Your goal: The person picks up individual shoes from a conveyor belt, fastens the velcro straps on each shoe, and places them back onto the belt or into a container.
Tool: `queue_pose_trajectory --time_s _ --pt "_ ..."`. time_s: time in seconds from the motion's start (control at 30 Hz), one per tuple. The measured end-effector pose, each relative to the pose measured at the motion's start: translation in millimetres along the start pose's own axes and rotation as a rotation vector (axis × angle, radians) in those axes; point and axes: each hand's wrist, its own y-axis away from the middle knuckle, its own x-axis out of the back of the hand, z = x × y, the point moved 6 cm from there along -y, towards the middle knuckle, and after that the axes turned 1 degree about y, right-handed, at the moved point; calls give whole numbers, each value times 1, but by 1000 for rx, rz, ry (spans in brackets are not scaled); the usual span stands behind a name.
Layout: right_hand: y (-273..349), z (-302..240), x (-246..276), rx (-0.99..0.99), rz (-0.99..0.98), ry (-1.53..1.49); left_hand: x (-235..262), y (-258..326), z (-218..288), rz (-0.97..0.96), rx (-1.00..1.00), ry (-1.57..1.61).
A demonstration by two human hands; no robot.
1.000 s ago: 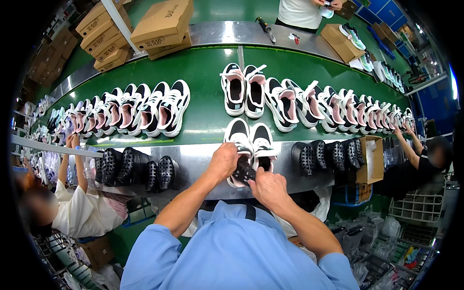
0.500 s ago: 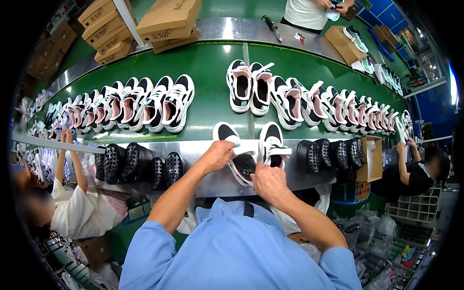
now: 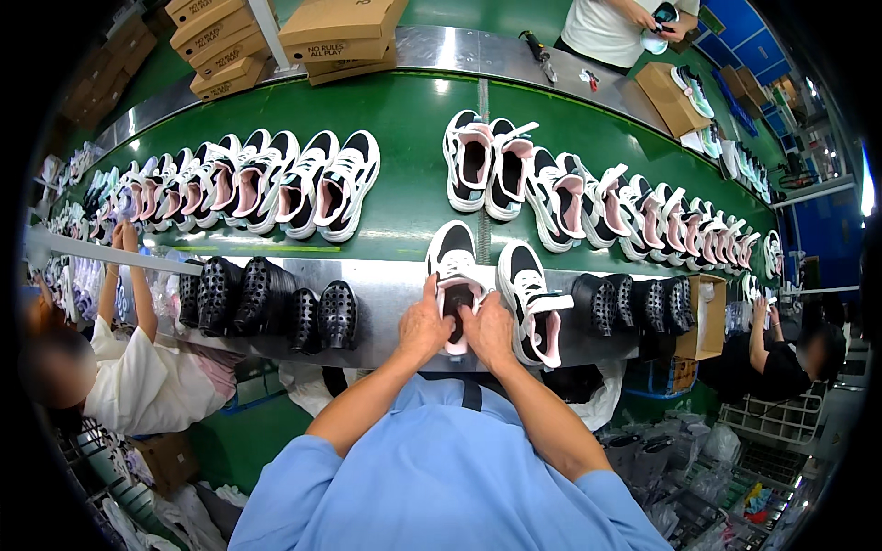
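My left hand (image 3: 424, 323) and my right hand (image 3: 488, 328) sit side by side on one black, white and pink sneaker (image 3: 454, 275); the shoe lies on the steel surface (image 3: 386, 289) with its toe pointing away from me, and its heel end is under my palms; the fingers of both hands are curled into and around the shoe's pink opening, gripping it between them, thumbs nearly touching. Just to the right of my right fingers lies the matching sneaker (image 3: 535, 303), untouched, its loose strap sticking out to the side. Farther right of it stands a row of black moulded shoe lasts (image 3: 634, 303); well to the left of my left fingers another cluster of black lasts (image 3: 266, 303) rests on the same steel strip. Beyond my fingertips runs the green conveyor belt (image 3: 404, 184); a pair of sneakers (image 3: 487, 165) stands on it straight ahead of my hands, a long line of sneakers (image 3: 248, 188) stretches away to the left, another line (image 3: 661, 216) to the right. Far past the belt, cardboard boxes (image 3: 335, 37) are stacked; a person in white (image 3: 138, 376) sits off to my left.
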Motion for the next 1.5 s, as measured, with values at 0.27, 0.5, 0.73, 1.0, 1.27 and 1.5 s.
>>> queue_pose_trajectory --time_s 0.27,0.5,0.73,1.0,1.27,1.5 --pt "-1 -28 29 505 214 -107 15 6 -22 29 -187 170" --pt "-3 -59 18 1013 -131 -80 13 -6 -32 199 -119 360" --pt "-8 -55 28 740 17 -527 15 10 -6 115 -293 377" --pt "-32 9 39 80 89 -1071 32 43 81 473 -936 -304" --pt "-37 28 36 -6 -8 -993 -1 53 83 229 -1254 -728" --pt "-31 -5 62 138 -485 -1198 23 74 47 103 -547 -313"
